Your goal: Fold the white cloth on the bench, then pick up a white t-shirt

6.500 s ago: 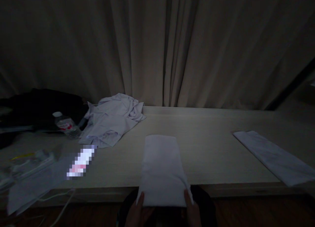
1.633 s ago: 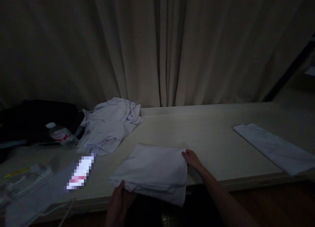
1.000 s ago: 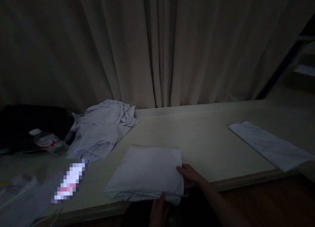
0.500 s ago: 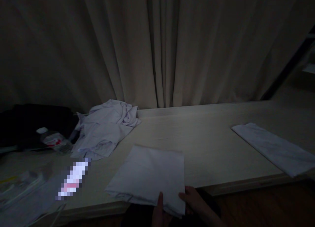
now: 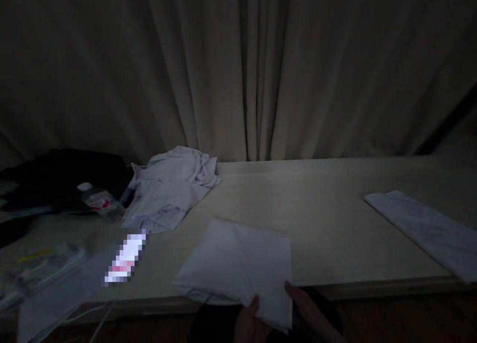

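Head view: a folded white cloth [image 5: 238, 266] lies at the near edge of the table [image 5: 335, 224], its near right corner hanging over the edge. The left hand [image 5: 248, 323] and the right hand [image 5: 309, 313] both pinch that overhanging corner, fingers closed on the fabric. To handle it well, I judge the layers should be kept pinched together and the cloth held flat, so the fold does not slip. A crumpled white garment [image 5: 173, 186] lies toward the far left; another folded cloth [image 5: 425, 231] rests at the right edge.
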A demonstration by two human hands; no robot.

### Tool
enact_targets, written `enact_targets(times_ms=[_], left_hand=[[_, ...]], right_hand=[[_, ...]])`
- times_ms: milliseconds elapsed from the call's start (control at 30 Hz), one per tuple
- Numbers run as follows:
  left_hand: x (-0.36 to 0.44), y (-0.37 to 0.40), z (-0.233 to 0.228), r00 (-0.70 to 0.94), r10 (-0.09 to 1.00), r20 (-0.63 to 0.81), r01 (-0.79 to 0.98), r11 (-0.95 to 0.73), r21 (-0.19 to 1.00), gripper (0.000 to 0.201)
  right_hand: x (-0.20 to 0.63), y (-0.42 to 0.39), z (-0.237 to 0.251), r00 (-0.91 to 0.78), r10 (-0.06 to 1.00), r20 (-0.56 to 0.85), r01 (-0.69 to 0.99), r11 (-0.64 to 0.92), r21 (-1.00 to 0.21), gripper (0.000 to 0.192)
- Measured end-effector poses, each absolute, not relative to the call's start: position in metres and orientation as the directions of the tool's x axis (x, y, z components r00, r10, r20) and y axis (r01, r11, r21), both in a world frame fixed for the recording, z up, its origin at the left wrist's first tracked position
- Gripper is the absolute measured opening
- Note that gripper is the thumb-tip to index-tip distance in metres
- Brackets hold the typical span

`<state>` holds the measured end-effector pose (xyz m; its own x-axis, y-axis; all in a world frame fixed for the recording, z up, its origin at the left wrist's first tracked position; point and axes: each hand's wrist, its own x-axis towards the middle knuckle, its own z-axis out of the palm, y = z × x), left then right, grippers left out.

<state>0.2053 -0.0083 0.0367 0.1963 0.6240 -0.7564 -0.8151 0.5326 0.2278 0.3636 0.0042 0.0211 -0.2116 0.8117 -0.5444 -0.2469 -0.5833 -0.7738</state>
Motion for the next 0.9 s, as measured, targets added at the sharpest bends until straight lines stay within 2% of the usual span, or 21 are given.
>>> enact_targets(times_ms=[100,167,300,367,533,600,700,833,900], left_hand=[[0.191,-0.012,0.04,0.292,0.575,-0.764,-0.772,0.614,0.167,0.057],[0.173,-0.012,0.044,0.191,0.584,-0.789,-0.772,0.586,0.247,0.056],[0.134,-0.006,0.056,-0.128,0.611,-0.781,-0.744,0.461,0.484,0.052],[0.12,-0.003,0.059,-0.175,0.615,-0.769,-0.717,0.455,0.527,0.053],[0.102,0.0,0.052,-0.158,0.663,-0.731,-0.617,0.512,0.598,0.047],[0.098,0.0,0.047,-0.164,0.673,-0.721,-0.609,0.506,0.611,0.043],[0.095,0.001,0.044,-0.168,0.665,-0.728,-0.663,0.47,0.582,0.036],[0.093,0.003,0.046,-0.183,0.615,-0.767,-0.695,0.471,0.543,0.027],[0.092,0.005,0.047,-0.189,0.594,-0.782,-0.686,0.49,0.538,0.025]], right_hand=[[0.358,0.006,0.019,-0.117,0.883,-0.454,-0.261,-0.469,-0.844,0.067],[0.36,0.007,0.015,-0.072,0.906,-0.418,-0.211,-0.423,-0.881,0.068],[0.365,0.007,0.011,-0.076,0.911,-0.405,-0.07,-0.411,-0.909,0.072],[0.365,0.003,0.01,-0.105,0.906,-0.411,0.001,-0.413,-0.911,0.077],[0.364,-0.008,0.011,-0.25,0.861,-0.444,0.083,-0.437,-0.895,0.083],[0.368,-0.008,0.013,-0.269,0.826,-0.495,0.1,-0.487,-0.868,0.08],[0.383,0.0,0.016,-0.25,0.82,-0.515,0.124,-0.5,-0.857,0.064],[0.41,0.024,0.015,-0.082,0.82,-0.567,0.207,-0.543,-0.814,0.055],[0.421,0.042,0.017,0.021,0.857,-0.515,0.308,-0.495,-0.812,0.052]])
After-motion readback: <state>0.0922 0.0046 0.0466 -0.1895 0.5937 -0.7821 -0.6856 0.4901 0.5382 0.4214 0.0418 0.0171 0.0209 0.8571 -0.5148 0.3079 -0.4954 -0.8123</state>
